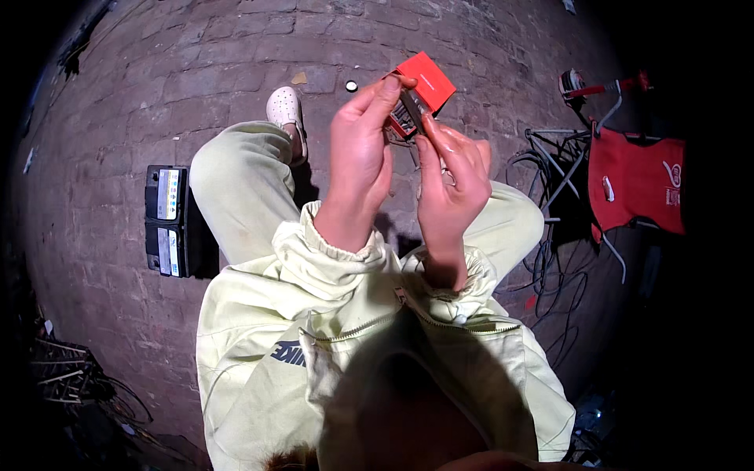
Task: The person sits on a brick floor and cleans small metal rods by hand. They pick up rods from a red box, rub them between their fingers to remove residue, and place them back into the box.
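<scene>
In front of me, beyond my knees, is a red box point(431, 85) with several small metallic pieces point(399, 118) showing in its open part. My left hand point(363, 145) is closed at the box's left side, thumb up, pinching the upper end of a thin dark strip point(411, 110). The strip's lower end is between the thumb and fingers of my right hand point(455, 169). Both hands partly cover the box. What the strip is made of I cannot make out, and the lower fingers of both hands are hidden.
A black battery point(167, 221) stands on the brick floor point(236, 51) at left. At right are a red folding chair point(638, 177) and dark loose cables point(559, 294). A small round lid-like thing point(351, 86) lies near the box. A metal frame point(67, 373) sits lower left.
</scene>
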